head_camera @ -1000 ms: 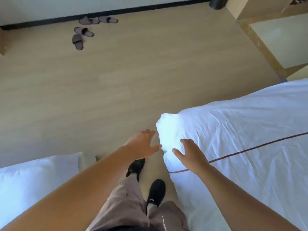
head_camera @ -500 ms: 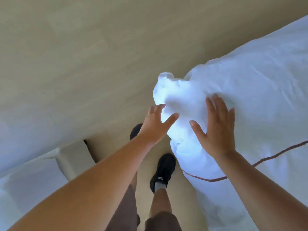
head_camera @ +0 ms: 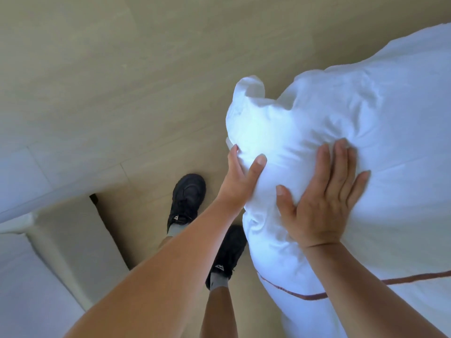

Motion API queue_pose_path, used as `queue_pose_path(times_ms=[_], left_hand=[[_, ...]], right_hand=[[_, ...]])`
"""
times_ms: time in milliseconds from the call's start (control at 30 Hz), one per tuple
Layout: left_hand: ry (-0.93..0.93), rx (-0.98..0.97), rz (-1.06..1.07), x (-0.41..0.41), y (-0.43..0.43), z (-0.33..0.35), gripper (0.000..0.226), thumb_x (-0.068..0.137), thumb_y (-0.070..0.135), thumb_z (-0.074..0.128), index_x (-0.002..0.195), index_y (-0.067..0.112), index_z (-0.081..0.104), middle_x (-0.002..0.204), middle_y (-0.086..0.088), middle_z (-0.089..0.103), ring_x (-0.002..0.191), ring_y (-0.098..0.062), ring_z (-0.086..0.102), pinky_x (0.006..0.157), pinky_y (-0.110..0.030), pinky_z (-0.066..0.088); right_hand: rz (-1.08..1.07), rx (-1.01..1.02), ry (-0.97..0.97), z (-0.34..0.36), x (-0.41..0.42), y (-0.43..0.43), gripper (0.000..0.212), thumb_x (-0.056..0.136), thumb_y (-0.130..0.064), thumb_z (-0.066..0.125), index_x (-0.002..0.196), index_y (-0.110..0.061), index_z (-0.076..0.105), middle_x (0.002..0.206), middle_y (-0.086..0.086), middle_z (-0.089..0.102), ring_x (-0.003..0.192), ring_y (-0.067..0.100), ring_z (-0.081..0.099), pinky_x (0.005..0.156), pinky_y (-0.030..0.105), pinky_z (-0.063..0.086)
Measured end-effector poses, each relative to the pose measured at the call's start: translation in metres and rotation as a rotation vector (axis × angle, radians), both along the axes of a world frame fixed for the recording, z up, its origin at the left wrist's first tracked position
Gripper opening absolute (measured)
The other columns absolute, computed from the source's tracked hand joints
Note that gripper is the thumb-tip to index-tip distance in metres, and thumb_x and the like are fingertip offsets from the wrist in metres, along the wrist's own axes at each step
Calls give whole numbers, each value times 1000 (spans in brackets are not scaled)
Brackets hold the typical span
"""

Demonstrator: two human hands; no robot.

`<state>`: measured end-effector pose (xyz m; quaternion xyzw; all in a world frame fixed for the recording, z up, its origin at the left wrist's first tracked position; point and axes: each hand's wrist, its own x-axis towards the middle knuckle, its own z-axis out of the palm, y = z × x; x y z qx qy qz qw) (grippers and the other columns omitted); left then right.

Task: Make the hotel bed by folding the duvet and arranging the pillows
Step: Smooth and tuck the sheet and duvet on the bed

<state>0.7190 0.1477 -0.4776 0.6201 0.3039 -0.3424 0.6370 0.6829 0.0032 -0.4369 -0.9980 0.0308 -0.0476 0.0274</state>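
The white duvet covers the bed on the right, and a thin brown stripe runs across its lower part. Its puffy corner bulges out over the floor. My left hand grips the side of that corner, thumb on top and the other fingers mostly hidden behind the fabric. Just to its right, my right hand lies flat on the duvet, fingers straight and pressing into it. No pillows are in view.
A second white bed fills the lower left, its beige base beside my legs. My black shoes stand on the narrow strip of wooden floor between the two beds.
The view has dropped closer to the corner. My left hand has closed round its side, and my right hand has slid a little to the right while staying flat on top.
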Motion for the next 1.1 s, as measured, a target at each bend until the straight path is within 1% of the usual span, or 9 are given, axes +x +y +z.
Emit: queue_pose_path(times_ms=[233,333,467,634,767,867,934,967,1100], left_hand=[[32,-148,123,-9,-7,-11,105,67,81,55,155,40,16,154,8,41,137,-13,47,115,-42,40],[13,-170,145,-10,-6,-19,103,68,83,54,154,39,18,152,6,42,135,-12,48,113,-39,43],[-28,-155,203,-16,-1,-28,102,68,88,58,150,34,30,153,-2,44,140,-17,45,114,-47,41],[53,-103,239,-18,5,-17,110,60,92,60,147,28,38,144,5,53,132,-11,53,112,-43,44],[8,-67,324,-19,14,-7,94,68,82,65,137,19,49,133,3,63,121,-7,61,108,-40,48],[46,-66,374,-25,25,5,106,59,87,67,142,25,44,138,5,58,125,-12,59,107,-43,49],[132,-210,413,-27,36,13,103,62,85,69,147,34,40,146,4,54,129,-17,58,106,-48,49],[172,-323,425,-27,40,19,99,67,82,67,148,31,43,146,0,56,128,-22,59,106,-50,48],[303,-525,410,-32,52,53,75,82,79,46,131,25,64,128,-7,70,120,-26,66,107,-49,47]], right_hand=[[-13,-12,-3,1,0,3,84,90,-57,37,151,0,29,159,24,27,150,40,21,118,65,15],[-12,-20,-2,3,1,3,85,90,-57,36,151,2,30,158,25,27,150,40,21,118,65,15],[-19,-29,15,5,3,6,84,91,-56,38,151,2,28,159,25,27,150,40,22,119,64,14],[-29,-43,6,7,3,7,83,91,-56,37,152,0,28,159,23,28,150,38,22,120,62,13],[-30,-37,13,7,2,8,84,91,-57,36,153,0,28,160,22,27,150,38,21,120,61,11],[-33,-24,29,8,2,7,85,90,-57,38,153,-1,27,161,21,25,151,38,19,121,61,10],[-34,-8,35,11,2,7,85,90,-56,41,154,-1,27,161,21,24,151,37,19,121,61,10],[-36,4,42,13,2,8,85,89,-55,43,154,-2,26,161,20,24,151,37,18,121,60,10],[-68,37,77,25,0,13,85,89,-54,46,155,-4,26,162,18,23,152,34,18,121,59,10]])
